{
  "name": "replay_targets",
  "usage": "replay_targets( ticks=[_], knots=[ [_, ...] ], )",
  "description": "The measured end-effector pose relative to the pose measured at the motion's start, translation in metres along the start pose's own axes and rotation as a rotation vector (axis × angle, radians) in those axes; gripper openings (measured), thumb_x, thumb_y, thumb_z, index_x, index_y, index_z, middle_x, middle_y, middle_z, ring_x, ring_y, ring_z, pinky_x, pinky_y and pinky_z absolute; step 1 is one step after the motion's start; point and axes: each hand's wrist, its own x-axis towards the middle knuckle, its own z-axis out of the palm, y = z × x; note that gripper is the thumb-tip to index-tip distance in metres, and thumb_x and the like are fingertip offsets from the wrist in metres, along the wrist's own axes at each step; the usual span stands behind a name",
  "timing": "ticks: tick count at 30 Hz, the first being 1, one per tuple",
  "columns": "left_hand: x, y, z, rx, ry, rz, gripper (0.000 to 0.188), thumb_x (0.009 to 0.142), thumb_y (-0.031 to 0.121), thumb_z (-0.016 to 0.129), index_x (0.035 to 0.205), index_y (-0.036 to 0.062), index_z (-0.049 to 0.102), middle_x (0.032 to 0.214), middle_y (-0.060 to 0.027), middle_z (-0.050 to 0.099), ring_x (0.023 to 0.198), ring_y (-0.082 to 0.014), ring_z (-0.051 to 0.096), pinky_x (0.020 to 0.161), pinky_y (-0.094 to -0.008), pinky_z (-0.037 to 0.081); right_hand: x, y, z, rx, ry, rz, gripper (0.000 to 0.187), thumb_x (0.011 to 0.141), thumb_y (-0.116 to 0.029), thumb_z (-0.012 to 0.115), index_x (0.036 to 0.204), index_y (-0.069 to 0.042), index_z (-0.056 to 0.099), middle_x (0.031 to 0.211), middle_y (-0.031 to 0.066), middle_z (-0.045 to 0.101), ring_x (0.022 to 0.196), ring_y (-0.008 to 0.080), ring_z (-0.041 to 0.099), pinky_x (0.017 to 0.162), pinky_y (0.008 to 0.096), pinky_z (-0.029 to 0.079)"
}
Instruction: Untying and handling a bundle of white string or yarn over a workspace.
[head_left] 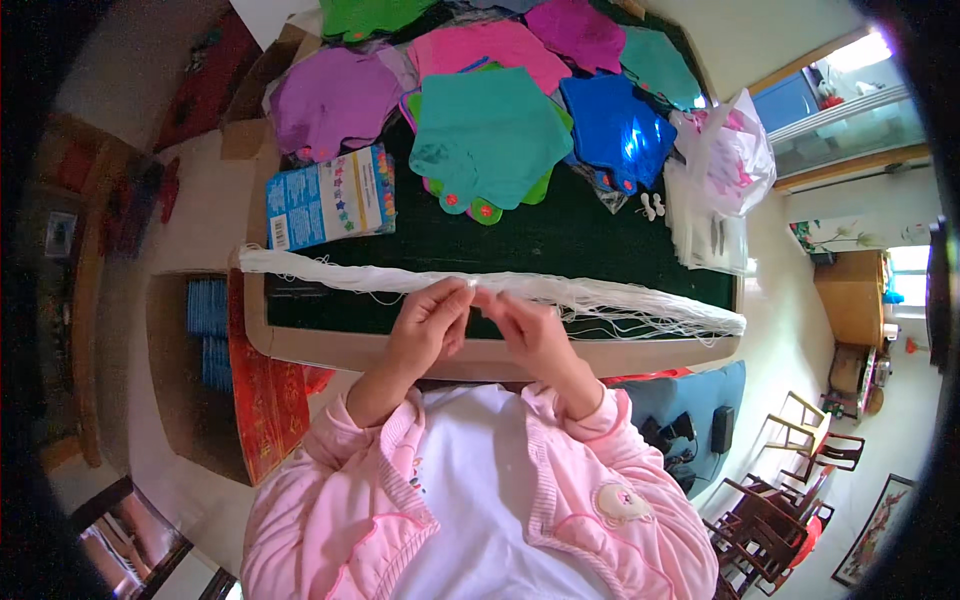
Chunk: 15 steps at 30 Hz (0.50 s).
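1. Head view: my left hand (428, 325) and right hand (528, 330) meet, each pinched shut on one strand of the long bundle of white cotton strings (600, 294) lying across the dark green surface (560, 240).
2. I judge it best to tease gently, so neighbouring strands don't tangle.

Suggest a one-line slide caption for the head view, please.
Both hands, left hand and right hand, pinch strands from a white string bundle beside colourful felt pieces.

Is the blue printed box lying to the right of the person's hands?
No, the blue printed box lies up and left of both hands on the dark tabletop.
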Motion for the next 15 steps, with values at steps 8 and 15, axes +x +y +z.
replay_targets(
  ticks=[8,15],
  knots=[
    [0.005,-0.017,-0.003,0.664,0.014,0.272,0.018,0.092,0.016,0.050,0.084,0.0014,0.056,0.058,0.0017,0.046,0.052,-0.0069,0.044,0.047,-0.0232,0.035,0.007,-0.015,-0.018,-0.058,0.060,0.149,0.021,0.081,0.005,0.052,0.101,-0.001,0.055,0.084,0.0109,0.060,0.076,0.0240,0.061,0.066,0.0302,0.048],
    [0.004,-0.011,-0.003,0.436,-0.020,0.037,0.021,0.094,0.018,0.046,0.083,0.0025,0.055,0.060,0.0031,0.044,0.053,-0.0042,0.039,0.048,-0.0217,0.031,0.015,-0.023,-0.021,0.049,0.055,-0.164,0.035,0.075,0.009,0.056,0.109,-0.001,0.055,0.106,0.0133,0.056,0.099,0.0253,0.055,0.080,0.0316,0.046]
  ],
)
